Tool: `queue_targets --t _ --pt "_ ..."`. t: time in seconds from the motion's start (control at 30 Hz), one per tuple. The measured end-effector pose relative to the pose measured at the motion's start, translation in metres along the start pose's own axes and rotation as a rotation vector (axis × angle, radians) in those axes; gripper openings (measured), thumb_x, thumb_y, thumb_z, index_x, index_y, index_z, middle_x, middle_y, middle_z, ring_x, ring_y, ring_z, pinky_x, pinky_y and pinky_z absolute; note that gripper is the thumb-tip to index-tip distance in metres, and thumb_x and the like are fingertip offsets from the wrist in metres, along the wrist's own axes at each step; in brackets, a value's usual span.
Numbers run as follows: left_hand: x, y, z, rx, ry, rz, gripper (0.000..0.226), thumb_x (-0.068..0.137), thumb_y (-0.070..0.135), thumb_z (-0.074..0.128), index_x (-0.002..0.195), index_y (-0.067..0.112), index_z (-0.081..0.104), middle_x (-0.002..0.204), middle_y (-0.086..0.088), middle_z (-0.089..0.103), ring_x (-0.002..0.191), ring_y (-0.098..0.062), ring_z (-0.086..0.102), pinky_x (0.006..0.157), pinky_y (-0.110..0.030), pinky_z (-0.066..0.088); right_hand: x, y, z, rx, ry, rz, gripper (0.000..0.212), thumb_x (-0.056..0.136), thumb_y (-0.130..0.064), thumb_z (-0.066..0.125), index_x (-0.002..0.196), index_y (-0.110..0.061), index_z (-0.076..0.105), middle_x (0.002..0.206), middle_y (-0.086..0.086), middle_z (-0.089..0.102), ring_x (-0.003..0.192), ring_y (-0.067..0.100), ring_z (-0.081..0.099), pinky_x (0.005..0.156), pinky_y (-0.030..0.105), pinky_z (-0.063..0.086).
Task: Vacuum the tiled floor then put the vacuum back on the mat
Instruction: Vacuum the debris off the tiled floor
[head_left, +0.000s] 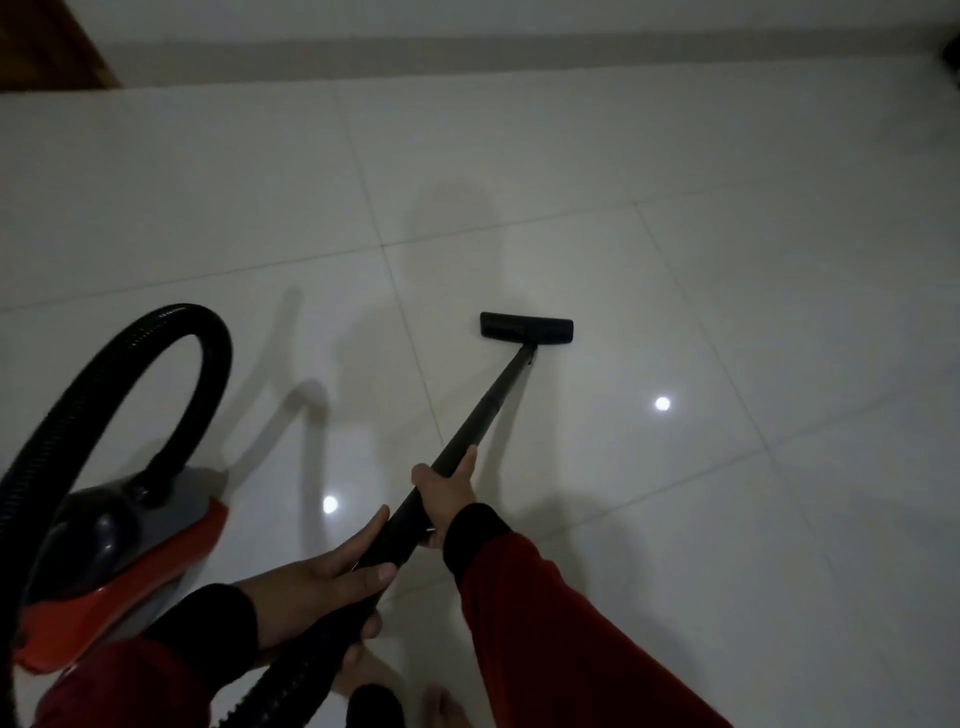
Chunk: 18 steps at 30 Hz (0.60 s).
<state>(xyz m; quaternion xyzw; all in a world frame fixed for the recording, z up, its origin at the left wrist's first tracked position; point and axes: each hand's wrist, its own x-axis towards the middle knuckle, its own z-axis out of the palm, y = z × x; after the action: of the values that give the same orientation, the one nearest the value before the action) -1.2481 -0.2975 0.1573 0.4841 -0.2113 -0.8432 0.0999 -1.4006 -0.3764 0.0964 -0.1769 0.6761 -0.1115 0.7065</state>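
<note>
Nearest to us, at the bottom edge, we see bare feet (441, 701) on the tiled floor (675, 286), partly hidden by the dark ribbed hose (291, 675) that runs up from the lower edge into the wand.

Just above that, the left hand (322, 582) comes in from the lower left in a red sleeve with a black cuff (223, 629). Its fingers are curled round the lower end of the black wand (467, 431), thumb lying across the top, where the hose joins. A little farther along, the right hand (447, 493) grips the same wand, fingers wrapped under it and thumb along its upper side; its red sleeve (561, 639) reaches down to the bottom right.

To the left, beside the left arm, stands the vacuum (119, 551), a canister body in red, grey and black, resting on the tiles. We see no mat under it in this view. From its top the hose rises in a tall loop (208, 353) and falls off the left edge.

The wand slants away from the hands toward the far right and ends in the flat black floor head (525, 327), which lies on a pale tile just right of a grout line. Two bright spots of light reflect on the glossy floor, one near the vacuum, one right of the wand.

Farthest off, the floor meets a pale wall skirting (519, 49), with a brown wooden edge (47, 41) at the far left corner.
</note>
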Motion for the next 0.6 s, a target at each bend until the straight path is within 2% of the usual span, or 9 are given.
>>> queue_targets --t 0.23,0.33,0.5,0.6 --pt "-0.058 -0.015 -0.063 -0.187 0.121 0.116 0.083 0.077 0.031 0.064 0.140 0.055 0.014 0.067 -0.015 0.060 0.053 -0.023 0.057 0.050 -0.028 0.048 0.007 -0.019 0.106 -0.182 -0.113 -0.003 0.092 0.089 -0.023 0.050 0.142 -0.049 -0.020 0.096 0.001 0.055 0.082 0.018 0.058 0.050 0.030 0.049" --pt "-0.081 -0.016 -0.093 -0.206 0.156 0.158 0.081 0.079 0.032 0.062 0.141 0.053 0.015 0.070 -0.016 0.063 0.057 -0.025 0.059 0.053 -0.030 0.049 0.010 -0.031 0.151 -0.255 -0.153 0.006 0.094 0.088 -0.022 0.051 0.142 -0.050 -0.020 0.099 0.002 0.056 0.083 0.019 0.059 0.051 0.031 0.050" --pt "-0.109 -0.016 -0.144 -0.377 0.248 0.207 0.068 0.076 0.026 0.069 0.133 0.049 0.040 0.070 -0.024 0.061 0.058 -0.030 0.057 0.055 -0.034 0.048 0.020 -0.050 0.216 -0.331 -0.208 0.013 0.095 0.088 -0.023 0.052 0.141 -0.050 -0.021 0.098 0.000 0.057 0.081 0.017 0.061 0.050 0.029 0.051" --pt "-0.112 -0.016 -0.170 -0.419 0.283 0.215 0.076 0.069 0.031 0.075 0.133 0.051 0.039 0.071 -0.023 0.062 0.062 -0.032 0.057 0.060 -0.037 0.048 0.032 -0.063 0.245 -0.357 -0.218 0.007 0.093 0.090 -0.024 0.052 0.141 -0.050 -0.022 0.098 0.002 0.056 0.082 0.019 0.061 0.050 0.031 0.051"
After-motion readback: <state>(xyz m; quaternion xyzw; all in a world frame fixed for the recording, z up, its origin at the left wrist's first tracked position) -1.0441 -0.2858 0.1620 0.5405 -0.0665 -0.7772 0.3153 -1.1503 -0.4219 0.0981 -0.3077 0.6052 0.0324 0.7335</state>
